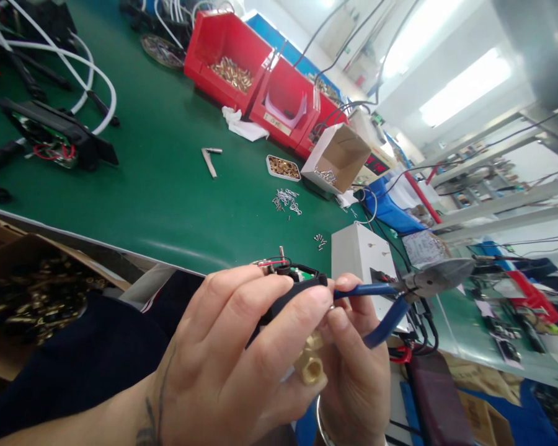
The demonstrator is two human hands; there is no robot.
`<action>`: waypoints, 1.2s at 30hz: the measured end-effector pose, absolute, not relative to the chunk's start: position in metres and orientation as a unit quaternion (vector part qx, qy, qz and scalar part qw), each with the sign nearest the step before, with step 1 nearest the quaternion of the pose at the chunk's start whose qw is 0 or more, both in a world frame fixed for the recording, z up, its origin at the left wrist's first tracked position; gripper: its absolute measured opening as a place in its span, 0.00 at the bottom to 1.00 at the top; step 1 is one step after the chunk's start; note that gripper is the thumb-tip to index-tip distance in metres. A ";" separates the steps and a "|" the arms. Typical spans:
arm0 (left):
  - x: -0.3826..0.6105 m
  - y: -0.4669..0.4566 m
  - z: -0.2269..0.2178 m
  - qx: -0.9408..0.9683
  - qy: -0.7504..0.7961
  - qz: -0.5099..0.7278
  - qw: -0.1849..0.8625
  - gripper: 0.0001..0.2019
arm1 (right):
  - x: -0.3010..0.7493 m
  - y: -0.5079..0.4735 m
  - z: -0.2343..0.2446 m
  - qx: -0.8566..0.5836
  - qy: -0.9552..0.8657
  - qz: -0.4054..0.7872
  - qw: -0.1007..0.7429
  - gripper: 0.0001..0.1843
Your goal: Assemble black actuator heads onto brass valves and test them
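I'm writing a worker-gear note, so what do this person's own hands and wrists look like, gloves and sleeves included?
The left hand and right hand are both ungloved. Thin, dark markings run along the left wrist. A slim, silvery band curves around the right wrist. No sleeve shows on either arm.

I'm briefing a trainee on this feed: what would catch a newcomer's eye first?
The blue-handled pliers jutting from the right hand stand out first. Beside them, the left hand grips a black part, a brass fitting showing below. Red bins line the far side of the green bench.
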State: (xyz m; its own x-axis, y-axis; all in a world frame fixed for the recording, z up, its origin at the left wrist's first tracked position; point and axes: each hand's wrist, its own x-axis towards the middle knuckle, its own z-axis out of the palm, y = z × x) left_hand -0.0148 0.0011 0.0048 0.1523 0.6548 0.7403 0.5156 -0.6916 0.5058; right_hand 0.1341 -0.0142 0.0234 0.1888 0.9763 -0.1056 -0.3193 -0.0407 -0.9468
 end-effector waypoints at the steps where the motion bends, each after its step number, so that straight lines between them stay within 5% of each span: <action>1: -0.016 0.002 0.004 0.759 0.381 0.524 0.064 0.23 | 0.135 -0.014 0.023 -0.465 -0.347 0.540 0.609 0.09; 12: -0.017 0.002 0.001 0.768 0.336 0.543 0.039 0.18 | 0.126 -0.021 0.032 -0.486 -0.429 0.414 0.639 0.12; 20: -0.009 0.001 0.003 0.737 0.373 0.551 0.116 0.21 | 0.124 -0.022 0.024 -0.486 -0.467 0.355 0.648 0.16; 26: -0.011 0.001 -0.004 0.735 0.390 0.528 0.172 0.26 | 0.136 -0.012 0.016 -0.513 -0.520 0.296 0.616 0.08; 29: -0.014 0.001 -0.012 0.703 0.431 0.521 0.220 0.29 | 0.155 0.008 -0.004 -0.613 -0.534 0.201 0.546 0.09; 33: -0.021 0.002 -0.021 0.641 0.454 0.521 0.335 0.31 | 0.185 0.038 -0.046 -0.699 -0.622 0.075 0.345 0.22; 36: -0.025 0.005 -0.022 0.612 0.427 0.527 0.407 0.28 | 0.195 0.049 -0.065 -0.692 -0.651 0.068 0.304 0.27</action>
State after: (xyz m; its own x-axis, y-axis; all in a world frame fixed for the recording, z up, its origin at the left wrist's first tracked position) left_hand -0.0246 0.0050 -0.0224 0.0814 0.9511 0.2979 0.0939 -0.3048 0.9478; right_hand 0.1946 0.0492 -0.0652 0.1424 0.9428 0.3013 0.8602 0.0327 -0.5090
